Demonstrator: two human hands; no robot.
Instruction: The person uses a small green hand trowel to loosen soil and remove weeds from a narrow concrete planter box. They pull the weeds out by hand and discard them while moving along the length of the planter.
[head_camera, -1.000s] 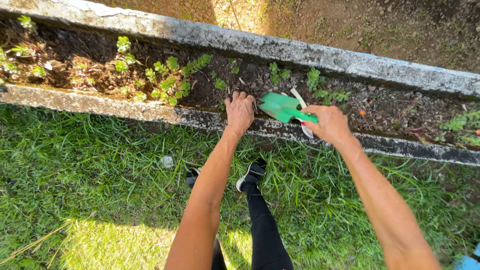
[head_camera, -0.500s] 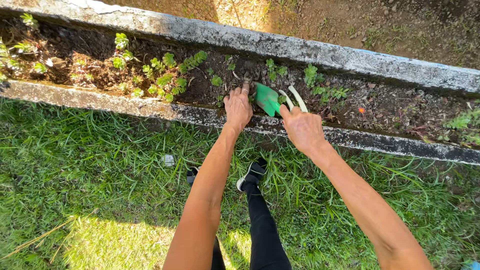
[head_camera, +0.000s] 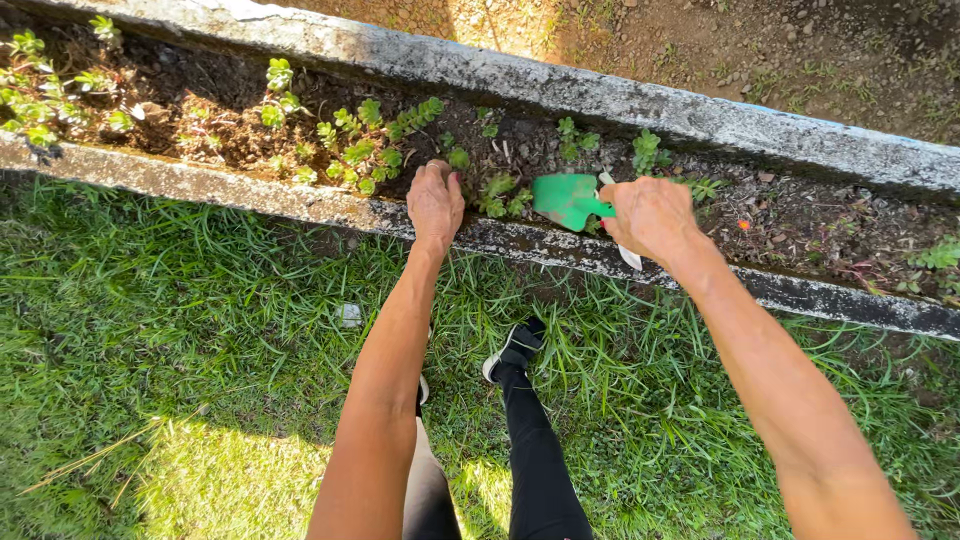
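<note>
My right hand (head_camera: 652, 215) grips a green plastic trowel (head_camera: 565, 198) together with a thin white tool whose tip (head_camera: 631, 258) sticks out below the fist. The trowel blade lies over the soil just inside the near wall of a long concrete planter (head_camera: 300, 200). My left hand (head_camera: 434, 197) rests palm down on the soil at the near wall, fingers curled among small green seedlings (head_camera: 362, 152). A few low plants (head_camera: 500, 195) stand between the two hands.
The planter's far wall (head_camera: 640, 105) runs across the top, with bare dirt ground (head_camera: 780, 50) behind it. More seedlings (head_camera: 40, 95) grow at the left end. Thick grass (head_camera: 180, 340) covers the near side, where my legs and a dark shoe (head_camera: 515, 350) stand.
The right hand with the trowel swung left toward the left hand, then drew back to the right. The left hand stayed on the soil at the planter's near wall.
</note>
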